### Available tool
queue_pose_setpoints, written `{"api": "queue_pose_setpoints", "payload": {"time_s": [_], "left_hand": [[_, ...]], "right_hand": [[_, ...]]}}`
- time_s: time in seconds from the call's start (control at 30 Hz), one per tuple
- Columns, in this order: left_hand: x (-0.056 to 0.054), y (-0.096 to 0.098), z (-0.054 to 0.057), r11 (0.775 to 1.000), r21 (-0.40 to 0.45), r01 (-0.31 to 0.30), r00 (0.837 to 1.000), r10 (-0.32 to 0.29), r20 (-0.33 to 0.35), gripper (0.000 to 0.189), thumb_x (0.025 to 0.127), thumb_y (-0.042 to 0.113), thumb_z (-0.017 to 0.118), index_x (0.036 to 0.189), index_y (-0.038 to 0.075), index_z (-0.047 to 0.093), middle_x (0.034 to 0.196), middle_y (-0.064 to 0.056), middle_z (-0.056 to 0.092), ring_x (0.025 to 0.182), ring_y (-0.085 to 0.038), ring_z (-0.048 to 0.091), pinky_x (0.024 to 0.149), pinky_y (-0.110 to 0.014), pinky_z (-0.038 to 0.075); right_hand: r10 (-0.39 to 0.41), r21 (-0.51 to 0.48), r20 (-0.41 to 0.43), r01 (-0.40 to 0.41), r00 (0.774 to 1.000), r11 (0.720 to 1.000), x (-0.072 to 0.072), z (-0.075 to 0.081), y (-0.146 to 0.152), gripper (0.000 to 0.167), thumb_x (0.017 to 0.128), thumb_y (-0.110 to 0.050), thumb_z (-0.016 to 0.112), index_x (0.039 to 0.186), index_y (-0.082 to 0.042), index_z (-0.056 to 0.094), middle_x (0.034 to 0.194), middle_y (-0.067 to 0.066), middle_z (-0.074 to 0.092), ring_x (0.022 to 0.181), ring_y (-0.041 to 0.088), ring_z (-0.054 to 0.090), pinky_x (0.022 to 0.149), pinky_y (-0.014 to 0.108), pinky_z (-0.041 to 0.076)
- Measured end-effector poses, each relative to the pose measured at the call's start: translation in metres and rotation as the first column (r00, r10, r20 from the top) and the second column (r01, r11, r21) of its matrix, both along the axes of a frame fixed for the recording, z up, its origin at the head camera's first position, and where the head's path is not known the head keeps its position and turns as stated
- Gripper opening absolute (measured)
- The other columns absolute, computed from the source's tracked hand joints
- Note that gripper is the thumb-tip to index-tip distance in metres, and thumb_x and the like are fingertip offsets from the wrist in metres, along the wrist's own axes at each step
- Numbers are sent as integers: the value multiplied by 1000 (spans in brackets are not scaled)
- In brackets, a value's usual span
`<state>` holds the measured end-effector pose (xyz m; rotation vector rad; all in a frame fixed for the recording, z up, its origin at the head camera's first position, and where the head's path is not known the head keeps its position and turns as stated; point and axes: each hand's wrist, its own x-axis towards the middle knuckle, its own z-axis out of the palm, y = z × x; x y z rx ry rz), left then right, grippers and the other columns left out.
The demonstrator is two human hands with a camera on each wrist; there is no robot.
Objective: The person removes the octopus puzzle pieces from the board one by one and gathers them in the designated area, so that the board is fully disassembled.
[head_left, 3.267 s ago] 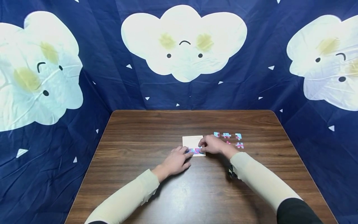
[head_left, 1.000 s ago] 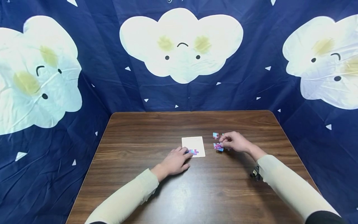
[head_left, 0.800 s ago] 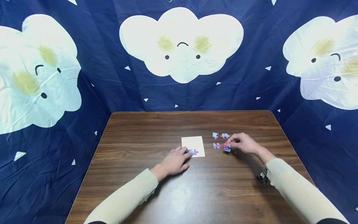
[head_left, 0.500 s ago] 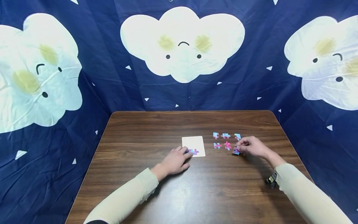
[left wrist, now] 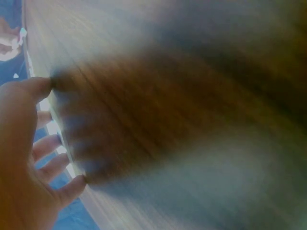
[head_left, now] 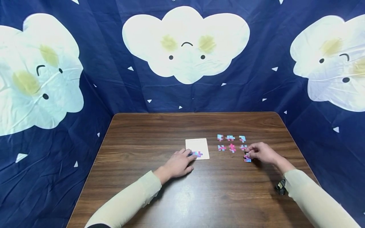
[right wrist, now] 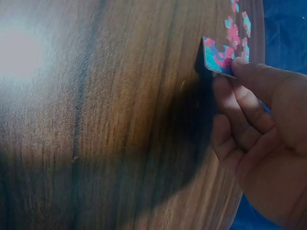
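Observation:
My right hand (head_left: 263, 153) pinches a jigsaw piece (right wrist: 218, 57) between thumb and fingers, low over the table at the right. The piece is blue, pink and purple with a square corner. My left hand (head_left: 177, 163) lies with fingers spread on the table, its fingertips at a square white puzzle board (head_left: 199, 145). On the board's lower part, beside those fingertips, are joined puzzle pieces (head_left: 197, 154), partly covered by the fingers. In the left wrist view the left hand (left wrist: 29, 158) has its fingers extended, touching the tabletop.
Several loose puzzle pieces lie in two rows right of the board, among them a pink one (head_left: 232, 148) and a blue one (head_left: 230, 138). The brown wooden table (head_left: 154, 133) is bordered by a blue cloth backdrop (head_left: 114, 79) with clouds.
My right hand has lifted a piece off the board's lower right and carried it rightwards, past the loose pieces, to their lower right. The left hand has stayed in place.

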<state>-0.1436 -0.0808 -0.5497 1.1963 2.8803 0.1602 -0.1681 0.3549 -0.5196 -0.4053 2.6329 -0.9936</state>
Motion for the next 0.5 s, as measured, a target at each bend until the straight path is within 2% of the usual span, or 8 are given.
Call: {"api": "queue_pose_setpoints", "payload": {"time_s": [0.23, 0.5], "left_hand": [[2, 1, 2, 1000, 4, -4, 1000, 4, 12, 52, 97, 45, 62, 144, 22, 59, 131, -5, 56, 111, -23, 54, 94, -43, 52], [2, 1, 2, 1000, 1, -10, 1000, 10, 23, 52, 98, 43, 63, 144, 21, 59, 131, -6, 57, 111, -23, 54, 95, -44, 52]], "right_hand": [[16, 101, -85, -7, 996, 995, 1, -3, 0, 5, 93, -7, 71, 92, -7, 77, 81, -5, 72, 73, 3, 58, 70, 23, 49], [26, 159, -110, -8, 994, 987, 0, -4, -4, 6, 92, -9, 73, 94, -8, 78, 85, -4, 74, 78, 7, 61, 73, 30, 51]]}}
